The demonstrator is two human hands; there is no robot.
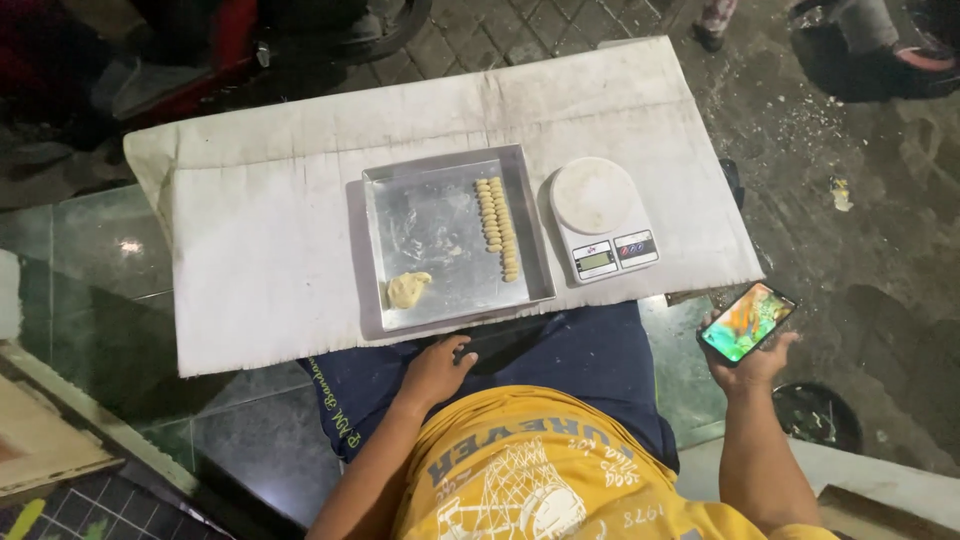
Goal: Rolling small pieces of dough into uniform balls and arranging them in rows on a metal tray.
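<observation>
Left hand (434, 370) resting on lap at desk (250, 250) edge, fingers loosely curled, gripping nothing. Metal tray (440, 235) sitting mid-desk, holding soft dough lump (408, 289) at near left corner and two rows of small shaped dough pieces (498, 227) along right side; likely sticky, easily squashed. White kitchen scale (600, 215) lying just beside tray. Right hand (752, 362) gripping phone (748, 321) off desk's right edge; rigid, slick, best held by edges.
</observation>
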